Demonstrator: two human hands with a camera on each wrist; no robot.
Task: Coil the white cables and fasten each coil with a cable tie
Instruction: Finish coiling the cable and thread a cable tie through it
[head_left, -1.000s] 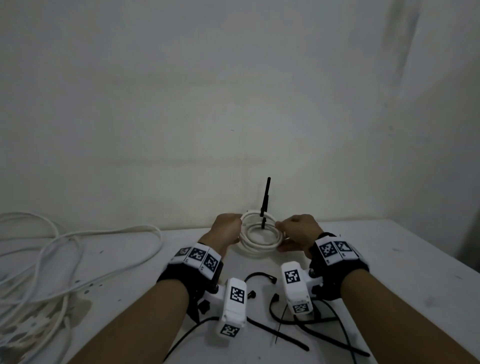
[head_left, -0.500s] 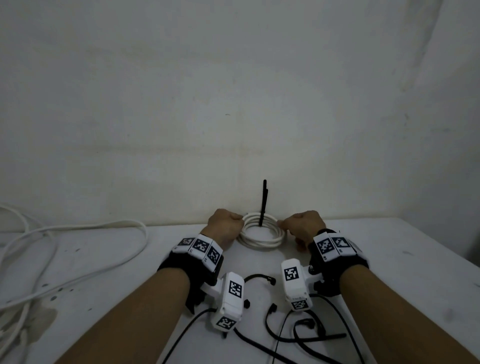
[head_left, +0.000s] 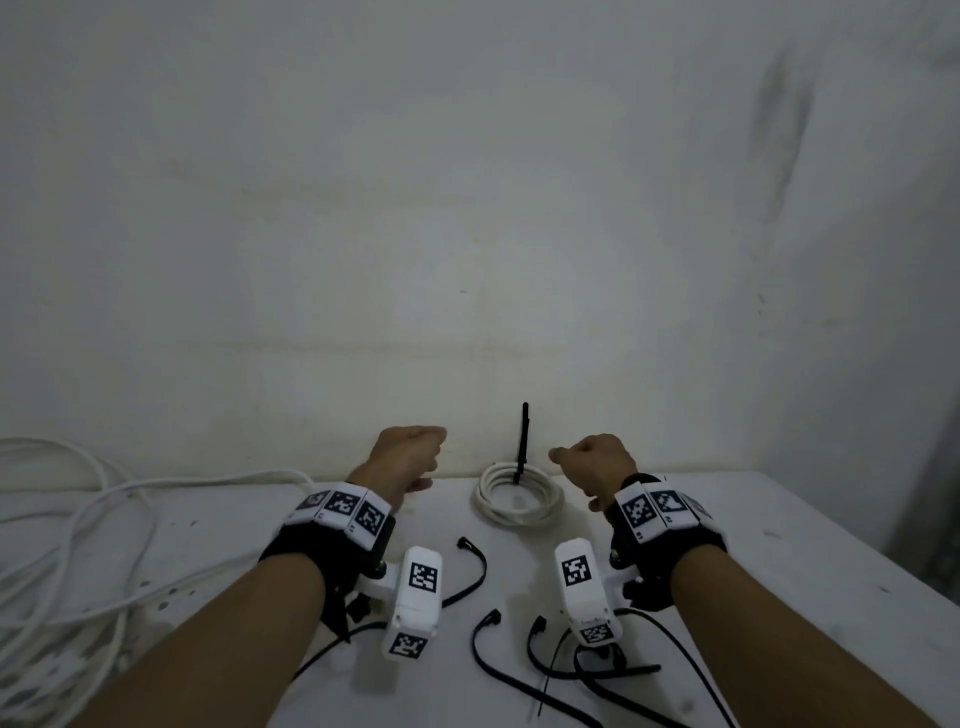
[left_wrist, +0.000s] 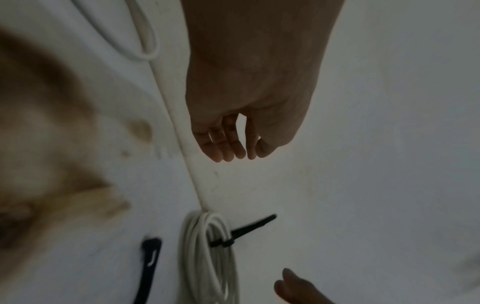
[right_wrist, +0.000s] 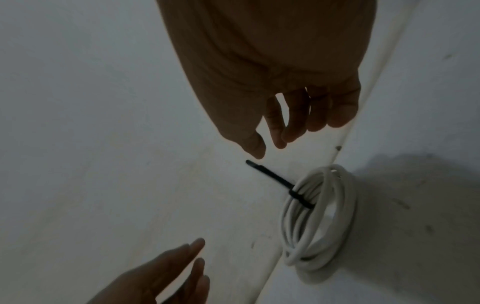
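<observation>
pale plaster wall (head_left: 467, 208) rises behind a white tabletop (head_left: 779, 561), and from the head view i see one finished coil (head_left: 519, 500) lying at the far edge of the tabletop against the wall, its black cable tie (head_left: 521, 441) sticking upright. my left hand (head_left: 405, 457) and right hand (head_left: 597, 467) hang either side of the coil, both apart from it and holding nothing, fingers loosely curled. loose white cable (head_left: 93, 519) sprawls over the left edge of the tabletop, not coiled yet. spare ties (head_left: 561, 660) lie scattered along the near edge between my wrists.

from the left wrist view, my left grip (left_wrist: 233, 144) is relaxed and empty, fingers hanging clear above the tabletop. below it the coil (left_wrist: 207, 257) shows the cable tie (left_wrist: 241, 232) cinched round its strands, tail jutting out. one spare tie (left_wrist: 150, 267) lies just beside the coil.

from the right wrist view, my right grip (right_wrist: 285, 127) is likewise slack with nothing in it, thumb tip near the tie's tail but not touching. the coil (right_wrist: 319, 216) looks snug under the cable tie (right_wrist: 283, 185).

my read: one coil is done, and the tangle on the left is what remains, with plenty of ties to hand. how many cables are in that tangle i cannot tell.
</observation>
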